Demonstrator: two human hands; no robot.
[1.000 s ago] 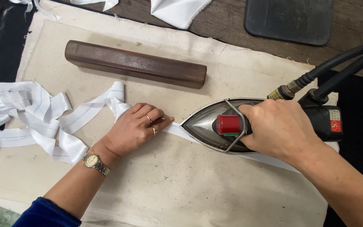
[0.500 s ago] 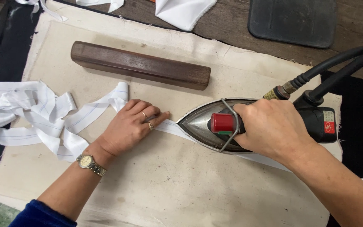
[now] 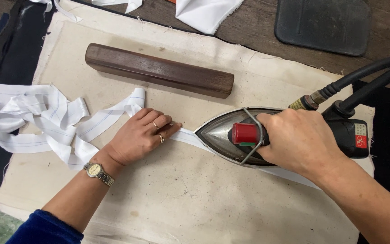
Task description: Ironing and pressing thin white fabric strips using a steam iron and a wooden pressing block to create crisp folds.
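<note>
The white fabric strip [image 3: 190,137] is lying flat across the beige pressing cloth [image 3: 181,199], running L to R between both hands. The left hand [image 3: 138,138] is pressing down on the strip w/ fingers held together & stretched flat, fingertips pointing toward the iron's tip, just short of it; palm is down, nothing pinched. The right hand [image 3: 296,140] is wrapping tight around the handle of the iron [image 3: 238,135], fingers curled closed on it. The iron is sitting soleplate-down on the strip, nose pointing at the left fingertips, so the strip is passing under it & coming out again past the right wrist as a thin white edge near the arm.

Behind the left hand, the rest of the strip is piling up in a loose tangle [image 3: 37,119] at the cloth's left edge, w/ faint blue lines showing on it. A long dark wooden block [image 3: 159,70] is lying beyond both hands, tilted a bit, well clear of the strip & not touching either hand. Two thick black hoses [image 3: 366,77] are rising from the iron's back end toward the upper right. A dark flat pad [image 3: 323,25] is resting on the wooden table [image 3: 258,22] at top right; a white cloth scrap [image 3: 204,13] is lying at top centre. A wristwatch [image 3: 98,172] is sitting on the left wrist, blue sleeve below it. Nothing is blocking the short stretch of strip between fingertips & iron tip.
</note>
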